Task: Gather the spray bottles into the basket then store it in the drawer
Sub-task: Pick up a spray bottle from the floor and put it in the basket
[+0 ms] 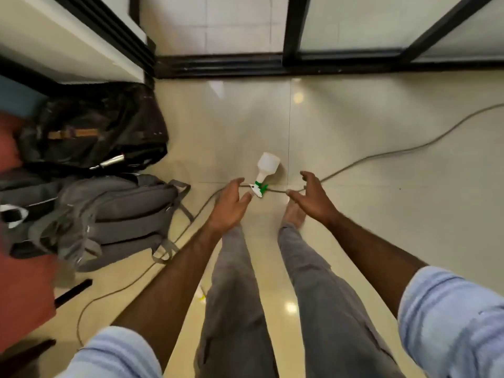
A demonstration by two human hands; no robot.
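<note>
Head view: spray bottle (266, 173) lies on the floor at frame centre, across a grey cable (381, 155). Left hand (230, 204) and right hand (313, 196) hover spread, holding nothing; lifting could snag the cable

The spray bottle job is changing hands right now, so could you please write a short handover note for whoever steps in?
Left hand: open, empty, reaching down, close to the bottle's nozzle.
Right hand: open, empty, hovering to the right of the bottle.
Spray bottle: white with a green trigger, lying on its side on the floor, across a grey cable.
Basket and drawer: not in view.
Also nearby: two backpacks on the floor to the left.
Done: nothing visible; this bottle is not yet picked up.
Left: grasp the bottle, place it in the basket, collect any other bottles, store the basket in the drawer.
</note>
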